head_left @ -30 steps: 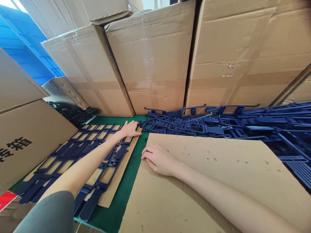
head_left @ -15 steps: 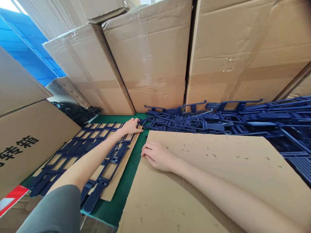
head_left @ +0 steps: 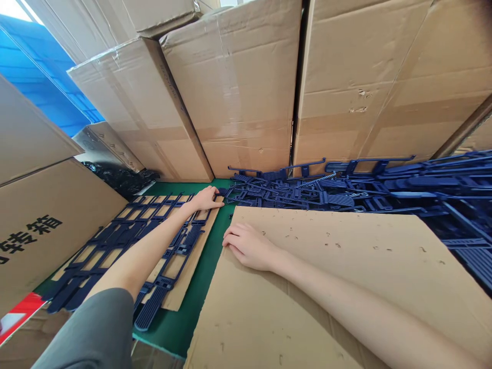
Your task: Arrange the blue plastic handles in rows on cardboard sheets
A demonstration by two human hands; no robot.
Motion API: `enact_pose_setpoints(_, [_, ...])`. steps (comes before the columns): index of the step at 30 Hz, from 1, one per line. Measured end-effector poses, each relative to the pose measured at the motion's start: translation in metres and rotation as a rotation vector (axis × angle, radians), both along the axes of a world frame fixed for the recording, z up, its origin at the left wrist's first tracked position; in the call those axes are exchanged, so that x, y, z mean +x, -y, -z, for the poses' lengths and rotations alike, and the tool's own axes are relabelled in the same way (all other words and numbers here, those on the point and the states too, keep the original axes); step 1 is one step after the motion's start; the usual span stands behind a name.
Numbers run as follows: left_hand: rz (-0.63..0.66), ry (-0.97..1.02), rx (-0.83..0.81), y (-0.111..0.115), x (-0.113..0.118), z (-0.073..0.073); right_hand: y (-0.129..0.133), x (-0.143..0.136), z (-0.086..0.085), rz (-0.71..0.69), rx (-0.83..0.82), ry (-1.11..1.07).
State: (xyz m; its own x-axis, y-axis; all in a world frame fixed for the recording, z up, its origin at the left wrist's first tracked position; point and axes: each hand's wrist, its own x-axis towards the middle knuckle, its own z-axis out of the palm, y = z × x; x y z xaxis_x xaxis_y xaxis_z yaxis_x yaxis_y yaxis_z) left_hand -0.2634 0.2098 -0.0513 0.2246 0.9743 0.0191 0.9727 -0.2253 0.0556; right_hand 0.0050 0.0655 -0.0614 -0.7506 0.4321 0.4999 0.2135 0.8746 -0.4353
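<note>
Dark blue plastic parts (head_left: 161,292) lie in rows on a cardboard sheet (head_left: 184,287) at the left. My left hand (head_left: 206,200) is at the far end of the nearest row, its fingers bent over the end of a part and the thumb stretched to the right. What the fingertips touch is hidden. My right hand (head_left: 248,247) rests on the left edge of a larger cardboard sheet (head_left: 330,287), with the fingers curled together over that edge.
Behind the larger sheet, a tangled heap of dark blue parts (head_left: 292,192) runs to the right. Large cardboard boxes (head_left: 238,97) stand at the back. Black plastic (head_left: 115,177) lies at the left, and a green table surface (head_left: 200,271) shows between the sheets.
My left hand has shifted slightly to the left. The nearest row's front end has moved a little away from me and to the right. My right hand has hardly moved.
</note>
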Motion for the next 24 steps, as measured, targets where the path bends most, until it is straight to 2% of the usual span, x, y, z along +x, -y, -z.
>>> enact_pose_setpoints(7, [0.040,0.041,0.020,-0.006,-0.006,0.003,-0.001,-0.001,0.001,-0.011,-0.003,-0.006])
enact_pose_setpoints(18, [0.134,0.051,0.014,0.003,-0.006,-0.003,-0.001,-0.001,0.001,-0.010,-0.003,-0.015])
enact_pose_setpoints(21, [0.133,0.055,0.048,0.012,-0.001,-0.008,-0.002,-0.001,0.000,-0.008,0.005,-0.011])
enact_pose_setpoints(24, [0.132,0.080,0.147,0.024,0.019,-0.022,-0.001,-0.001,0.000,0.003,0.015,-0.011])
